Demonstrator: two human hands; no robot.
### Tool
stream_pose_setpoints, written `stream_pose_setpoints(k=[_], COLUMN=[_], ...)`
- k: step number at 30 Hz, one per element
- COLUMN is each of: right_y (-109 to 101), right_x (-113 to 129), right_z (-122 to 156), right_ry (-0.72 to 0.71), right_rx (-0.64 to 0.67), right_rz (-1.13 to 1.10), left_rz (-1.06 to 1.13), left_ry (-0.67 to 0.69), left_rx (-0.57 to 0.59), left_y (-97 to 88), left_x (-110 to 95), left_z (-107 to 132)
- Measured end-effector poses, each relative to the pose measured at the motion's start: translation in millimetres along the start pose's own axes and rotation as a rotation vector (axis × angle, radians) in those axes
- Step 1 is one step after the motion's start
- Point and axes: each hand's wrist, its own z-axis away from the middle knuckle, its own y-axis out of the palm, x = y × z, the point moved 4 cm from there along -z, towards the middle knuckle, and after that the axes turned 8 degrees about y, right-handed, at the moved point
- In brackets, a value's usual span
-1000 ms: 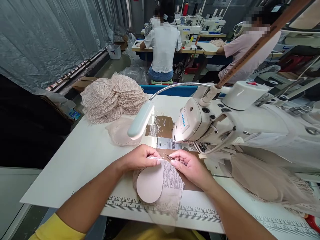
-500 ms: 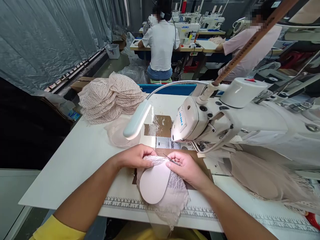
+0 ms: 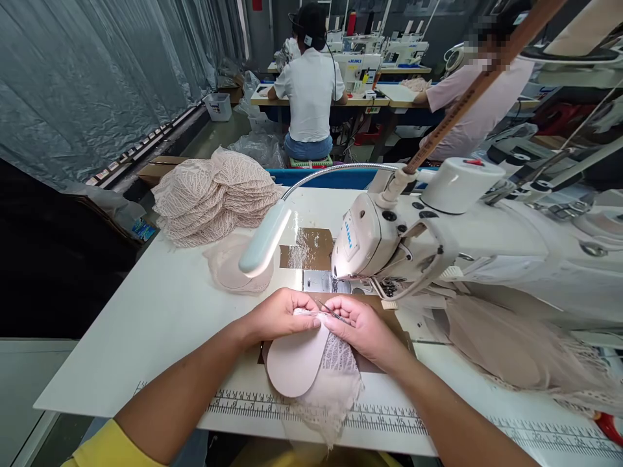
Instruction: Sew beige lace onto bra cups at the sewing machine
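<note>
In front of the sewing machine, my left hand pinches the top edge of a pale pink lace piece. A smooth, rounded bra cup pad lies on the lace and hangs below my fingers. My right hand is closed on the same edge, close against the left fingertips. It also holds a thin pointed metal tool, whose tip points up and left; most of it is hidden, so I cannot tell whether it is snips or tweezers. The fabric's lower end drapes over the printed ruler at the table edge.
A white JUKI sewing machine stands ahead to the right, with a lit lamp beside its head. Stacked lace pieces and a single sheer piece lie left. More beige fabric lies right. Two people sit beyond.
My left hand has moved right along the fabric edge, and its fingertips now meet my right hand. The cup pad has shifted slightly left.
</note>
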Motion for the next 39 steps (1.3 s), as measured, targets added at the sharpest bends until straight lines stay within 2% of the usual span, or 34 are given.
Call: stream_pose_setpoints(k=[3,8,13,19,23,29,35,39], right_y=[-7,-16,-9,0,1,1,-5,-3], right_x=[-6,-5,7,3,0,2,4,7], right_z=[1,1,1,1,1,-1,1,2], right_ry=[0.005,0.017,-0.004,-0.024,-0.059,-0.043,-0.027,-0.022], right_rx=[0.053,0.091,0.115,0.103,0.089,0.036,0.112,0.086], right_rz=[-0.065,0.054,0.071,0.065,0.099,0.031,0.078,0.152], left_rz=[0.077,0.135,0.162,0.148,0.169,0.152,0.141,0.124], left_ry=[-0.043,-0.098,-0.109,-0.053,-0.066,-0.047,-0.064,-0.064], left_rx=[-0.003,-0.004,0.002,0.066,0.082,0.122,0.105,0.114], left_y=[-5.6,-11.4,-10.0,-6.2,-5.5,-5.3,-5.6,-4.1], left_x=[3,5,6,0,-1,-2,1,3], left_z=[0,4,5,2,3,5,5,4])
